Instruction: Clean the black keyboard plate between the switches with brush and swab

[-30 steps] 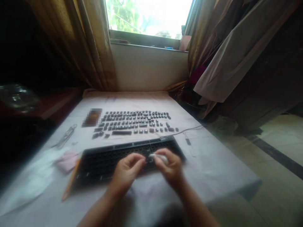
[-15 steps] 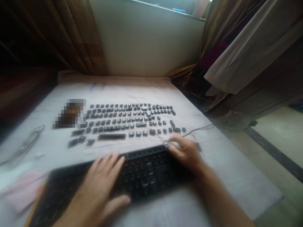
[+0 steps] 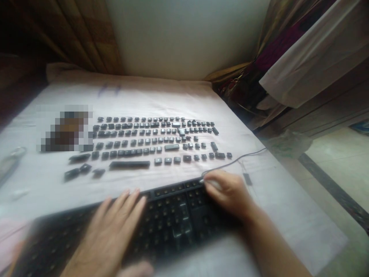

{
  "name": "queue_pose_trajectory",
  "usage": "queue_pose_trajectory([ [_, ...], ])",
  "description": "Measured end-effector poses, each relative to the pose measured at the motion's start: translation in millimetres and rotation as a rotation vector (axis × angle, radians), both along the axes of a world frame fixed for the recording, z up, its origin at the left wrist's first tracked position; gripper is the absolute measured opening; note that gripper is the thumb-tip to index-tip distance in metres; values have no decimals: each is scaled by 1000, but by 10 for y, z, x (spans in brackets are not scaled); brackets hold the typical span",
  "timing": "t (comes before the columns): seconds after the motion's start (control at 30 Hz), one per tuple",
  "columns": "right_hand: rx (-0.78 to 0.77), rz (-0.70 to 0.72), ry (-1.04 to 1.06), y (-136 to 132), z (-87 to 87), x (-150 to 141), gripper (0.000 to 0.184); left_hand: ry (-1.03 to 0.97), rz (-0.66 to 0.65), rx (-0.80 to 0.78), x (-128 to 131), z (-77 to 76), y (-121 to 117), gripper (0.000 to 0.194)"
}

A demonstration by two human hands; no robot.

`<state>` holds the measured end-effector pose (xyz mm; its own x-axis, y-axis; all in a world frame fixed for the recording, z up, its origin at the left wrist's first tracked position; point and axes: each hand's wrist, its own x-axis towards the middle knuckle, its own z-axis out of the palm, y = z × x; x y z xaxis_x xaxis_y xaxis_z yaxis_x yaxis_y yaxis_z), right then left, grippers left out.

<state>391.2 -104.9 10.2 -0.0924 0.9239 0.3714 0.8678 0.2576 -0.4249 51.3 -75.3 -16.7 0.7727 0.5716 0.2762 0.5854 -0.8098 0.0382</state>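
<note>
A black keyboard (image 3: 164,213) with its keycaps off lies slantwise in front of me, small stubs showing where keys sit. My left hand (image 3: 115,227) rests flat across its left half, fingers stretched out and thumb apart. At the keyboard's far right edge, my right hand (image 3: 227,192) is closed on a small whitish thing (image 3: 213,184), whose tip meets the keyboard's top strip; its exact kind is unclear. Loose black keycaps (image 3: 148,132) lie in several rows beyond the keyboard, with a long spacebar (image 3: 129,164) in the nearest row.
A dark cable (image 3: 239,156) runs from the keyboard off the table's right side. A pixelated item (image 3: 66,130) lies left of the keycaps. Pink cloth (image 3: 14,234) is at the lower left. A pale cloth (image 3: 187,100) covers the table; curtains hang behind.
The view has tilted down and shifted slightly, so the keycaps appear larger and farther left. Both hands keep about the same places on the keyboard.
</note>
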Motion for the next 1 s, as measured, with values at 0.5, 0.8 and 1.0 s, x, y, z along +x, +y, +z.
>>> queue_pose_trajectory([
  [0.5,52,14,-95,-2,-20,-61,16,30,-48,98,19,55,50,91],
  [0.8,49,-20,-60,-13,-32,-13,14,35,-35,82,19,65,25,88],
  [1.0,17,12,-38,-16,-16,-15,13,23,-30,65,24,80,21,86],
])
